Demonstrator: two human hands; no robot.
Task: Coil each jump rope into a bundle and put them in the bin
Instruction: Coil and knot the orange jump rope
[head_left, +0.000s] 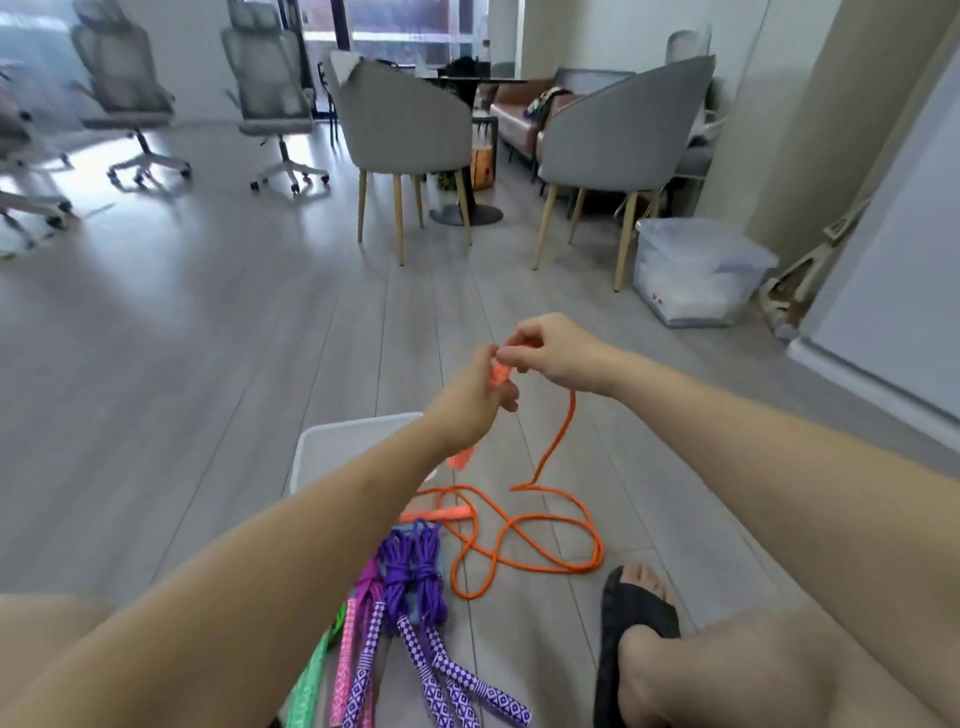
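orange rope (524, 540): its cord hangs from the raised hands and trails down to loose loops on the floor below and just right of them.
orange handles: one (500, 375) upright between both hands; the other (436, 515) flat on the floor beneath the left wrist.
left hand (470, 402): fingers curled round the raised handle, gripping it.
right hand (550, 353): touching the left, fingertips pinching the top of that handle where the cord leaves it.
white bin (348, 441): on the floor under the left forearm, partly hidden by it.
purple ropes (415, 577): coiled bundles with checkered handles, nearer the person than the hands, beside pink and green handles.
black sandal (631, 618): on a foot below the right forearm.
grey chairs (410, 130): well beyond the hands.
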